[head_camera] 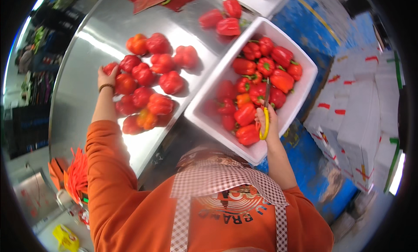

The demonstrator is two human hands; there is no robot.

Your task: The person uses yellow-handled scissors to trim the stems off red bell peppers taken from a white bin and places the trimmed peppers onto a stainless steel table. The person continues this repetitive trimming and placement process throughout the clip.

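My left hand [107,78] is closed around a red bell pepper [110,68] at the left edge of a group of peppers on a stainless steel table. Beside it lie several more red bell peppers [143,74] and an orange-tinged one [147,119]. Over a white foam box [206,117], my right hand [269,121] holds scissors [266,118] with yellow handles, the blades pointing away from me. Red bell peppers [281,80], several with green stems, fill much of the box beneath the scissors. Whether the blades touch a pepper, I cannot tell.
Three red peppers [228,26] lie on the table beyond the box's far corner. Cloths [156,0] lie at the table's far end. White foam boxes [356,121] are stacked on the right by the blue floor [313,160]. Red-orange strips [77,173] hang at lower left.
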